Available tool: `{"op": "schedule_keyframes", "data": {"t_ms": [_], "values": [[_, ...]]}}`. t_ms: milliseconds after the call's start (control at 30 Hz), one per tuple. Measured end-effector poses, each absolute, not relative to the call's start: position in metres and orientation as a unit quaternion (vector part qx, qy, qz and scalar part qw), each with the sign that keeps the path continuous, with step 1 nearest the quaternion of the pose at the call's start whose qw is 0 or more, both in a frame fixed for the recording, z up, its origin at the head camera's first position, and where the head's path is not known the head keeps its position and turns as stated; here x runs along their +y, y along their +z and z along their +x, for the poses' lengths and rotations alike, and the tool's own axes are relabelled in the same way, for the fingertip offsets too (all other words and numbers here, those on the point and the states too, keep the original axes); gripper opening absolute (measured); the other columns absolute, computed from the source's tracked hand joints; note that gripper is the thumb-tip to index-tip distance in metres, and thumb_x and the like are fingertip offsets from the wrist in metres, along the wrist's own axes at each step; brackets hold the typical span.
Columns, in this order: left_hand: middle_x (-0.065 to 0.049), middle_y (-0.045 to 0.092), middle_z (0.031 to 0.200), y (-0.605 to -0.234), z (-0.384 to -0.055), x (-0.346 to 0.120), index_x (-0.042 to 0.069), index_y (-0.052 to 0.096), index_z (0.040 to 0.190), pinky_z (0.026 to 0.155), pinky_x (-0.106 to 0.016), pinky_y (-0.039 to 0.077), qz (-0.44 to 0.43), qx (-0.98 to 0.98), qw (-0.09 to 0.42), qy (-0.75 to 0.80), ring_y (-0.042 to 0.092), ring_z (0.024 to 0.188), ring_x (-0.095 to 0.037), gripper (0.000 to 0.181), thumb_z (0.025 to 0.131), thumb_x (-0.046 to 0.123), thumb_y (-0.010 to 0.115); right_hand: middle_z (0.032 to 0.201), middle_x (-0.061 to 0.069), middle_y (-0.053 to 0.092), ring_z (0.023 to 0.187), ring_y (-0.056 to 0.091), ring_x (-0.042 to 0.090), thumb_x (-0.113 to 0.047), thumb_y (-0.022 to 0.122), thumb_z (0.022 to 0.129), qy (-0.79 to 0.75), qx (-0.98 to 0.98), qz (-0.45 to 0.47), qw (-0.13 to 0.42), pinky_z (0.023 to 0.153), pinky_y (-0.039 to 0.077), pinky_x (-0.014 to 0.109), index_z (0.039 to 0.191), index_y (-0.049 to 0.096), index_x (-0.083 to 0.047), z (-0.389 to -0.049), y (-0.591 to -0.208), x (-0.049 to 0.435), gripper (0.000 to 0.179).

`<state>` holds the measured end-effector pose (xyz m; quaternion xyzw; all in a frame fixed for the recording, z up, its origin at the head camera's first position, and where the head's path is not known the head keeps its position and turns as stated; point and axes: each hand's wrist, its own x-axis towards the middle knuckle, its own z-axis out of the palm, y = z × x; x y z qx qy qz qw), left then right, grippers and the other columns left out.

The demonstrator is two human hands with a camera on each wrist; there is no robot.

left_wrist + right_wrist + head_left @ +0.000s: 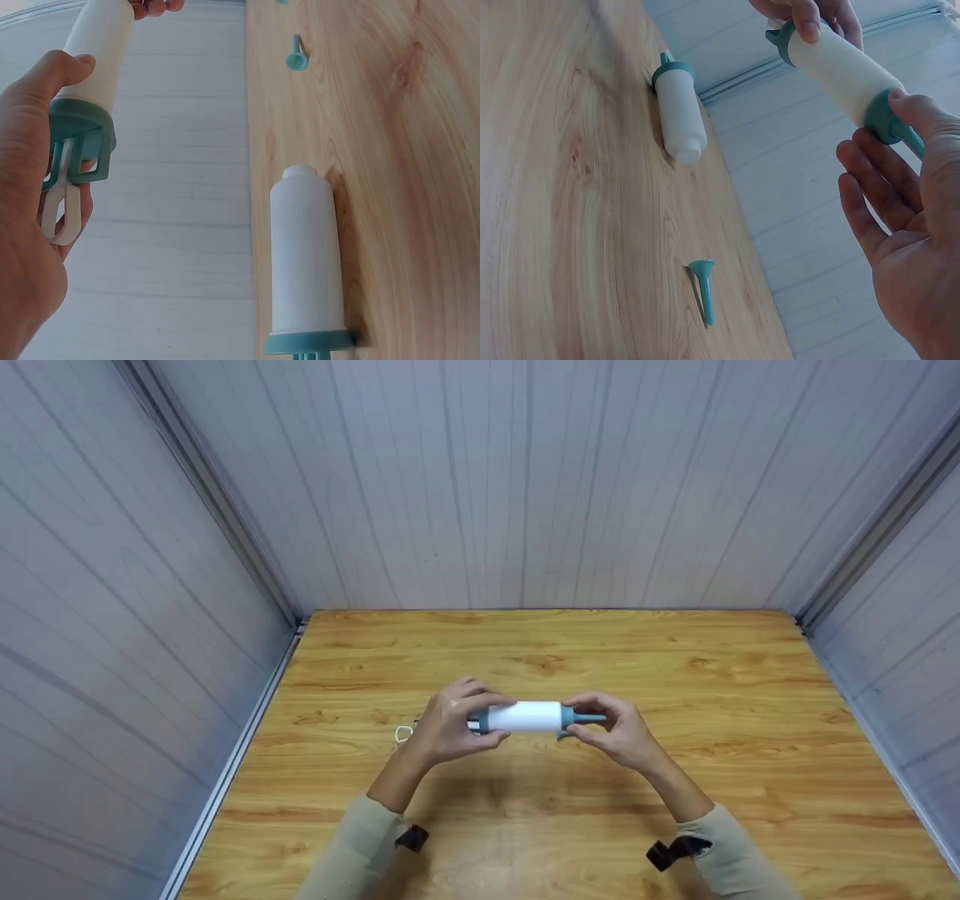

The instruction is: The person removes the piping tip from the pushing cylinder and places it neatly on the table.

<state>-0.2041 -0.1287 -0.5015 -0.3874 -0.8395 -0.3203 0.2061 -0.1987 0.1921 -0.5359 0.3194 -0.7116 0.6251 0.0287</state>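
Your pale sleeves (352, 844), left hand (450, 727) gripping a white tube (527, 716) near its handle (73, 214), right hand (626, 735) pinching its teal cap (568, 715), tube held above the wooden table (675, 660), second tube (304, 259) and loose nozzle (706, 296) lying there.

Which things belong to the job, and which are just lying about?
Likely in the job:
white tube, gripped by left hand
teal nozzle, pinched by right hand

Lying about, perhaps spares:
second white tube on the table
loose teal nozzle

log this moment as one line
left grip: holds white tube | right grip: pinches its teal nozzle | table: second tube, loose nozzle
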Motion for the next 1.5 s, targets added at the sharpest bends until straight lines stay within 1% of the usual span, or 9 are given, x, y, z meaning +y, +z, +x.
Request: {"op": "schedule_keyframes", "data": {"t_ms": [167,333,467,600,800,967,1133,1300,1500], "values": [[-0.007,0.084,0.113,-0.5,-0.202,-0.127,0.015,0.086,0.122,0.082,-0.037,0.069,-0.401,-0.831,0.226,-0.311,0.077,0.104,-0.025,0.04,0.085,0.025,0.098,0.123,-0.016,0.074,0.109,0.075,0.004,0.011,0.069,0.102,0.627,-0.707,0.328,0.021,0.094,0.066,0.023,0.13,0.063,0.015,-0.196,-0.535,0.19,0.029],[-0.007,0.085,0.113,-0.496,-0.2,-0.124,0.014,0.086,0.122,0.081,-0.036,0.069,-0.406,-0.827,0.228,-0.315,0.077,0.103,-0.025,0.041,0.084,0.024,0.099,0.12,-0.012,0.073,0.096,0.076,0.007,0.016,0.062,0.102,0.651,-0.678,0.342,0.002,0.083,0.067,0.026,0.13,0.053,0.018,-0.195,-0.532,0.188,0.029],[-0.006,0.085,0.112,-0.494,-0.198,-0.123,0.014,0.086,0.122,0.081,-0.035,0.068,-0.407,-0.827,0.229,-0.314,0.078,0.102,-0.025,0.041,0.084,0.025,0.098,0.118,-0.01,0.073,0.093,0.075,0.009,0.018,0.06,0.102,0.672,-0.652,0.352,-0.004,0.08,0.066,0.025,0.127,0.048,0.021,-0.194,-0.53,0.188,0.028],[-0.006,0.085,0.113,-0.493,-0.198,-0.122,0.014,0.086,0.122,0.08,-0.034,0.068,-0.407,-0.828,0.231,-0.309,0.077,0.102,-0.024,0.042,0.083,0.025,0.098,0.117,-0.01,0.073,0.092,0.076,0.009,0.019,0.06,0.101,0.681,-0.636,0.363,0.005,0.08,0.066,0.024,0.125,0.047,0.022,-0.195,-0.531,0.187,0.027],[-0.005,0.084,0.114,-0.494,-0.198,-0.122,0.015,0.085,0.124,0.081,-0.035,0.068,-0.408,-0.831,0.218,-0.31,0.076,0.104,-0.024,0.043,0.084,0.026,0.099,0.115,-0.008,0.075,0.092,0.079,0.011,0.02,0.059,0.1,0.687,-0.628,0.365,0.009,0.081,0.067,0.026,0.123,0.047,0.022,-0.196,-0.534,0.187,0.026],[-0.005,0.084,0.117,-0.494,-0.197,-0.122,0.017,0.084,0.129,0.083,-0.038,0.069,-0.414,-0.833,0.213,-0.299,0.077,0.105,-0.024,0.051,0.084,0.032,0.102,0.115,-0.007,0.075,0.091,0.081,0.015,0.019,0.057,0.102,0.685,-0.626,0.372,0.009,0.081,0.068,0.027,0.124,0.049,0.022,-0.195,-0.534,0.186,0.024],[-0.004,0.085,0.119,-0.49,-0.194,-0.121,0.02,0.082,0.133,0.084,-0.038,0.069,-0.414,-0.842,0.21,-0.275,0.077,0.106,-0.024,0.049,0.089,0.034,0.098,0.115,-0.007,0.075,0.093,0.081,0.015,0.02,0.057,0.101,0.681,-0.626,0.38,0.013,0.081,0.069,0.028,0.124,0.05,0.021,-0.194,-0.533,0.187,0.024],[-0.004,0.086,0.115,-0.487,-0.191,-0.119,0.021,0.083,0.13,0.078,-0.036,0.069,-0.418,-0.845,0.218,-0.254,0.077,0.101,-0.023,0.044,0.09,0.036,0.096,0.115,-0.007,0.074,0.094,0.079,0.012,0.021,0.057,0.101,0.681,-0.627,0.378,0.011,0.08,0.069,0.028,0.124,0.049,0.02,-0.192,-0.531,0.187,0.024],[-0.005,0.086,0.113,-0.486,-0.191,-0.117,0.021,0.082,0.129,0.074,-0.035,0.068,-0.423,-0.842,0.228,-0.243,0.076,0.097,-0.022,0.043,0.091,0.037,0.094,0.112,-0.009,0.075,0.093,0.077,0.009,0.021,0.059,0.099,0.676,-0.637,0.371,0.016,0.079,0.068,0.029,0.122,0.051,0.017,-0.191,-0.529,0.188,0.025]]}}
